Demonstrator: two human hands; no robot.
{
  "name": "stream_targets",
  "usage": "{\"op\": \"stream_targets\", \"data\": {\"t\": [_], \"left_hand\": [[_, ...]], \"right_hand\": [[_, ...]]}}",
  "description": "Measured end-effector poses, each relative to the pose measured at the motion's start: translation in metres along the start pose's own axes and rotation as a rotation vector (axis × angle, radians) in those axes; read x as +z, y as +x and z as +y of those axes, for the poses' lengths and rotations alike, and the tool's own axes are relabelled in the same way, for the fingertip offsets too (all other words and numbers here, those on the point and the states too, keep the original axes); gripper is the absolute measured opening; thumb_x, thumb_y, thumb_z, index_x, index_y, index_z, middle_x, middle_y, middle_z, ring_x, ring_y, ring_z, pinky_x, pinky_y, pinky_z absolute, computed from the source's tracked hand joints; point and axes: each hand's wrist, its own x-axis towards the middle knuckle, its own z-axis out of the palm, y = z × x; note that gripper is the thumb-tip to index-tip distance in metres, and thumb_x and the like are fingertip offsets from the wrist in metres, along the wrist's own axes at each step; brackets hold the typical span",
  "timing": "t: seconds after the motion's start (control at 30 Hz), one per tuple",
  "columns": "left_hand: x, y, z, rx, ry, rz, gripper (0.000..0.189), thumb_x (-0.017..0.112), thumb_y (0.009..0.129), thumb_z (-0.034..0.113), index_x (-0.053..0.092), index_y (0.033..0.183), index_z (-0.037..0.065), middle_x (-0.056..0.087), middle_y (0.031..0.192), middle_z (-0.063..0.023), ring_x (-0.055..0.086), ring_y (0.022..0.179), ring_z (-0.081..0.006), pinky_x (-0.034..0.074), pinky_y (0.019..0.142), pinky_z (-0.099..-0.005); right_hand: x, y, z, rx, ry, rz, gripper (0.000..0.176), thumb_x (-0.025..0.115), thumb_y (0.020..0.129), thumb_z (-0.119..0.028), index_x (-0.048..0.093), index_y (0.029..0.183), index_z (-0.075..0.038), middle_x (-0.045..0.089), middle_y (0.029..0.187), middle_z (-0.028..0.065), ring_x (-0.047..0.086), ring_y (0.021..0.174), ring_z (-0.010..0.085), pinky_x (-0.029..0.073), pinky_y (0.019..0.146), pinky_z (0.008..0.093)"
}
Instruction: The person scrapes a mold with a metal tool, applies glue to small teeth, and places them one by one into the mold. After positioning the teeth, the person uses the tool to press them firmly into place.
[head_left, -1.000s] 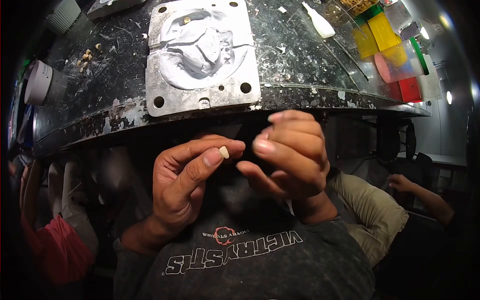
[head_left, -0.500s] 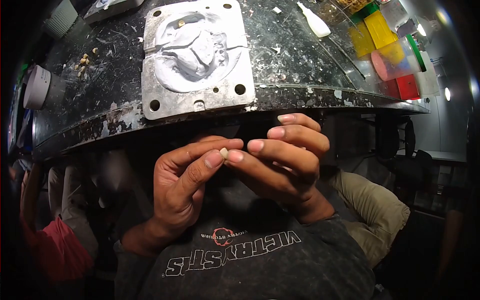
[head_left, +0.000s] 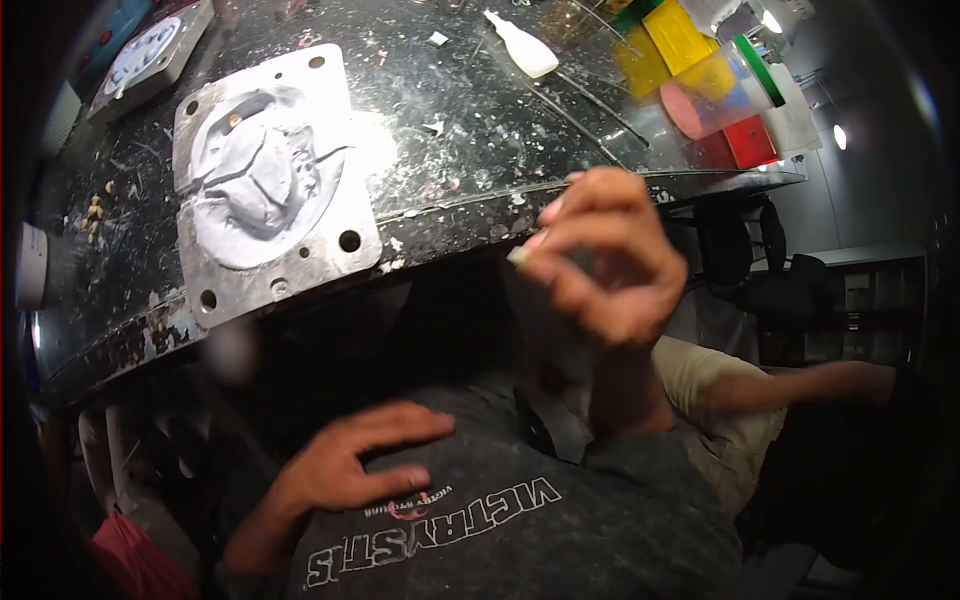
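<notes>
Pinched between the thumb and fingertips of my right hand (head_left: 610, 260) is a small off-white denture tooth (head_left: 518, 256), held up just in front of the bench edge. Slight motion blur softens that hand. My left hand (head_left: 365, 460) is low, close to my shirt, its thumb and fingers apart with nothing between them. On the bench to the left lies a metal denture flask half (head_left: 335, 245). It is filled with grey-white plaster (head_left: 245, 175) that carries a moulded hollow, with a small gold-coloured spot near its far side.
Several small tooth-like pieces (head_left: 95, 215) lie left of the flask. Another flask half (head_left: 150, 60) is at the back left. A white squeeze bottle (head_left: 525, 48), thin metal rods (head_left: 575, 118), a green-lidded jar (head_left: 700, 105) and a red box (head_left: 750, 142) are rightward. Another person's arm (head_left: 800, 390) reaches in at right.
My hands have separated. The right has lifted the denture tooth up toward the bench edge; the left has let go and dropped toward my shirt. The view has turned, shifting the flask left.
</notes>
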Motion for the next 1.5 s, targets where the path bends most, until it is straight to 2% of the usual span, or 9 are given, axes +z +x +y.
{"op": "stream_targets", "data": {"t": [0.33,0.4,0.53,0.67,0.83,1.03,1.13,1.23,1.5], "left_hand": [[-0.024,-0.089,-0.084,-0.873,0.603,0.251,0.060,0.060,0.098,0.051,0.061,0.139,0.007,0.059,0.143,-0.0194,0.049,0.140,-0.0338,0.034,0.118,-0.0418],[-0.017,-0.056,-0.043,0.174,-0.707,0.202,0.064,0.060,0.097,0.052,0.057,0.144,0.009,0.054,0.148,-0.0200,0.048,0.141,-0.0335,0.031,0.120,-0.0415],[-0.005,-0.028,-0.005,-0.292,0.020,0.049,0.071,0.066,0.094,0.054,0.053,0.147,0.008,0.052,0.149,-0.0235,0.040,0.146,-0.0324,0.027,0.122,-0.0419],[-0.008,-0.055,-0.061,-0.679,0.799,0.479,0.062,0.074,0.091,0.045,0.059,0.138,0.008,0.064,0.131,-0.0230,0.063,0.121,-0.0385,0.047,0.106,-0.0425],[-0.030,-0.067,-0.035,-0.430,0.734,0.742,0.042,0.073,0.090,0.032,0.069,0.113,-0.003,0.068,0.115,-0.0247,0.067,0.104,-0.0411,0.053,0.092,-0.0459],[-0.070,-0.082,0.006,0.651,1.426,1.137,0.025,0.046,0.095,0.012,0.062,0.105,-0.005,0.062,0.098,-0.0183,0.060,0.088,-0.0358,0.051,0.078,-0.0506],[-0.105,-0.073,0.029,0.564,2.080,1.176,0.032,0.047,0.099,0.013,0.060,0.111,-0.014,0.066,0.112,-0.0265,0.064,0.106,-0.0384,0.052,0.093,-0.0484],[-0.118,-0.065,0.024,0.531,1.296,1.455,0.031,0.041,0.108,0.010,0.062,0.119,-0.009,0.064,0.128,-0.0267,0.063,0.115,-0.0331,0.047,0.101,-0.0417],[-0.099,-0.016,0.039,0.294,1.437,1.342,0.047,0.034,0.111,0.024,0.059,0.124,-0.013,0.060,0.133,-0.0229,0.060,0.120,-0.0299,0.045,0.106,-0.0408]], "right_hand": [[-0.049,0.065,0.034,0.419,0.112,-0.217,0.011,0.080,0.085,-0.006,0.076,0.093,0.000,0.069,0.100,0.0055,0.064,0.097,0.0132,0.051,0.085,0.0265],[-0.049,0.073,0.035,0.511,0.226,-0.270,0.015,0.080,0.086,-0.009,0.076,0.095,0.001,0.068,0.102,0.0049,0.064,0.095,0.0106,0.053,0.081,0.0241],[-0.043,0.087,0.033,0.399,-0.022,-0.387,0.016,0.082,0.084,-0.013,0.078,0.094,-0.001,0.066,0.106,0.0058,0.063,0.102,0.0121,0.054,0.084,0.0246],[-0.055,0.097,0.049,0.408,0.057,-0.441,0.015,0.083,0.084,-0.016,0.080,0.093,-0.004,0.064,0.109,0.0060,0.063,0.103,0.0144,0.052,0.090,0.0258],[-0.079,0.094,0.049,0.519,-0.036,-0.400,0.013,0.079,0.086,-0.010,0.076,0.095,-0.001,0.055,0.124,0.0040,0.063,0.100,0.0104,0.053,0.087,0.0240],[-0.077,0.088,0.057,0.518,-0.061,-0.435,0.007,0.079,0.081,-0.007,0.076,0.085,-0.002,0.062,0.117,0.0085,0.058,0.114,0.0150,0.047,0.093,0.0282],[-0.047,0.086,0.009,0.387,-0.549,-0.382,0.015,0.081,0.085,-0.017,0.079,0.097,-0.008,0.064,0.109,0.0093,0.058,0.106,0.0220,0.046,0.093,0.0331],[-0.069,0.091,0.011,0.543,-0.271,-0.426,0.017,0.084,0.082,-0.021,0.080,0.093,-0.008,0.061,0.117,0.0103,0.054,0.113,0.0215,0.041,0.099,0.0354],[-0.085,0.059,0.063,0.305,-0.191,-0.289,0.014,0.079,0.070,-0.010,0.074,0.081,-0.002,0.064,0.120,0.0155,0.052,0.123,0.0225,0.029,0.111,0.0395]]}}
